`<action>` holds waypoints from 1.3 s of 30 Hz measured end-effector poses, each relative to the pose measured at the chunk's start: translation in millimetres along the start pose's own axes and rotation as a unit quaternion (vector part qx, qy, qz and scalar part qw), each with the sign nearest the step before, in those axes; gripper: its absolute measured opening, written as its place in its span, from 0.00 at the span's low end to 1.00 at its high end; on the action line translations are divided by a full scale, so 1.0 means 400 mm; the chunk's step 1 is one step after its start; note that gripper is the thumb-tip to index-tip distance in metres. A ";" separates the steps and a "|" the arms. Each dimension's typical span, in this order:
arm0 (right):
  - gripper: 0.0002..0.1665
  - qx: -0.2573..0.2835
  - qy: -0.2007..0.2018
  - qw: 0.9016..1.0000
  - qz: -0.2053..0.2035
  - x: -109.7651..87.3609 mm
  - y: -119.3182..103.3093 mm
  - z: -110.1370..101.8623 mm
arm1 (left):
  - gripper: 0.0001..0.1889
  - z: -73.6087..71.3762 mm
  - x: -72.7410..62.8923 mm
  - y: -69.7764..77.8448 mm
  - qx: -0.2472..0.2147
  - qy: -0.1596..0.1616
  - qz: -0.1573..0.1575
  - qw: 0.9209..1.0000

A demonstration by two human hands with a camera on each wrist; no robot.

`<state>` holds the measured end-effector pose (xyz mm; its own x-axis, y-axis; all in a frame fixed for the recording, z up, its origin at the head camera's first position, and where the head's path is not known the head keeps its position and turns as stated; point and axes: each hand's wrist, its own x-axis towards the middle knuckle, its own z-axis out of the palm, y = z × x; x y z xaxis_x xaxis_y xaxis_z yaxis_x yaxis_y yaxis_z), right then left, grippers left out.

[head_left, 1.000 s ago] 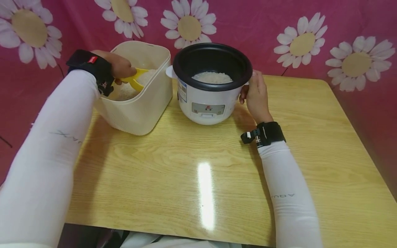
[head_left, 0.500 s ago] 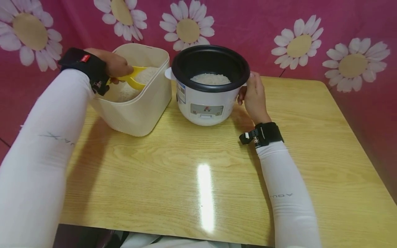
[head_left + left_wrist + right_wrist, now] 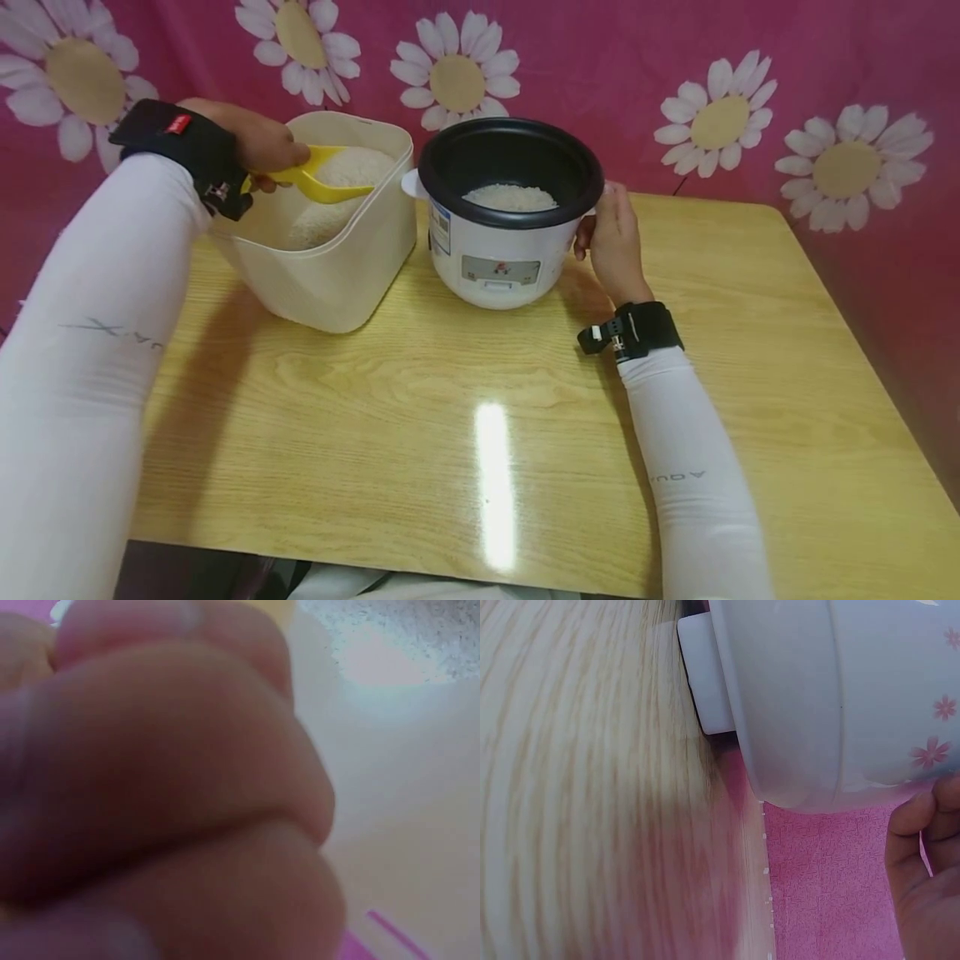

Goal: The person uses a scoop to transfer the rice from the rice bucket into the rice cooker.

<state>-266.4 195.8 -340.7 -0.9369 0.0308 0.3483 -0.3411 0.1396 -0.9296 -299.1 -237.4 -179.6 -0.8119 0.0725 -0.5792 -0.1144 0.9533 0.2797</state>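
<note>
In the head view my left hand (image 3: 262,146) grips the handle of a yellow scoop (image 3: 326,187). White rice is heaped in the scoop, level with the rim of a cream rice bin (image 3: 330,283). More rice (image 3: 318,225) lies inside the bin under it. Curled fingers (image 3: 187,750) fill the left wrist view. To the right stands a white rice cooker (image 3: 495,250) with a black inner pot (image 3: 510,218), lid off, rice (image 3: 510,197) in its bottom. My right hand (image 3: 617,246) holds the cooker's right side handle; its fingers (image 3: 911,817) bend beside the cooker's flowered wall.
Bin and cooker stand close together at the back of a wooden table (image 3: 390,433). A pink cloth (image 3: 585,67) with white daisies hangs right behind them. The table's front edge lies near the person's lap.
My left hand has drawn the scoop up and to the left, and more rice now shows heaped in it. The right hand keeps its hold on the cooker.
</note>
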 end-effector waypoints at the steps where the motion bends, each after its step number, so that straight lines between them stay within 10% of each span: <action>1: 0.17 0.001 0.001 1.000 -0.002 0.000 0.003 0.000 | 0.34 -0.003 0.001 -0.001 0.003 -0.003 0.001 1.000; 18: 0.17 -0.013 0.000 1.000 -0.008 0.000 0.006 0.004 | 0.29 -0.046 0.002 -0.060 0.004 -0.041 0.049 0.998; 39: 0.16 0.001 0.003 1.000 -0.011 0.003 0.006 0.005 | 0.31 -0.050 -0.015 -0.079 -0.035 0.024 0.066 0.997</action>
<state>-268.7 194.3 -342.9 -0.9284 0.0329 0.3702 -0.3627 0.1374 -0.9217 -302.0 -273.9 -169.7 -0.8492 0.1807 -0.4961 -0.0428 0.9130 0.4058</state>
